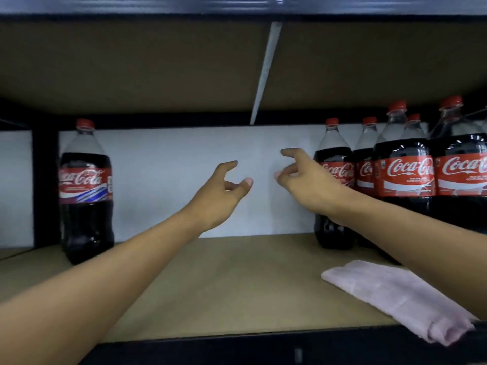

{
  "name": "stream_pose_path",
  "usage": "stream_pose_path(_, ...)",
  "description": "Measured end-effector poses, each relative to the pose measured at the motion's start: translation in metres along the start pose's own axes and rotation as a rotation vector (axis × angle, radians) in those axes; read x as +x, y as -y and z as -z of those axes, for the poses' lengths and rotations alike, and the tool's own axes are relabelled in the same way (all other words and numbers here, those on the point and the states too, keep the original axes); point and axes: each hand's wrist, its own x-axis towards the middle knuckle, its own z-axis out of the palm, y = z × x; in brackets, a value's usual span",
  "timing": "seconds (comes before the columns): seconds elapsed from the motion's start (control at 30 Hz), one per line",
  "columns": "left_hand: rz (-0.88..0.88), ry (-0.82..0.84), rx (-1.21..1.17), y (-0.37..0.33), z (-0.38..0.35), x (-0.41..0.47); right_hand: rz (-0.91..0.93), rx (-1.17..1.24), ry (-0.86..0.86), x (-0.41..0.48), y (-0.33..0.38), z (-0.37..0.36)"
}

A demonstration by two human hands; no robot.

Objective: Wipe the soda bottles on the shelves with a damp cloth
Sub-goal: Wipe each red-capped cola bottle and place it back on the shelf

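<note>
Tan board shelf (224, 285): your left hand (218, 196) and right hand (303, 180) hover empty, fingers loose. Folded pink cloth (395, 299) lies at its front right edge, likely parked to free them. Dark red-labelled cola bottles (403, 175) crowd the right rear corner.

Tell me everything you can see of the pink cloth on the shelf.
The cloth is pale pink, soft-looking fabric, loosely folded into a rough oblong. It lies on the tan shelf at the front right, one crumpled corner reaching the dark front edge. The right forearm crosses above its far end; contact cannot be told. Neither the left hand nor the right hand holds it. Dampness is not visible.
</note>
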Motion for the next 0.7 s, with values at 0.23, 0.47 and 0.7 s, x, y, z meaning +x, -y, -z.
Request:
stream_pose_path(0.23, 0.035, -0.266, 0.087, 0.061, 0.128, -0.055, 0.056, 0.18, 0.24, 0.012, 0.077, -0.123)
stream_pose_path(0.47, 0.206, -0.408, 0.214, 0.149, 0.219, -0.073, 0.016, 0.288, 0.411, 0.038, 0.129, -0.238)
stream_pose_path(0.7, 0.34, -0.218, 0.096, 0.191, 0.251, -0.065, 0.002, 0.432, 0.511, 0.052, 0.156, -0.308)
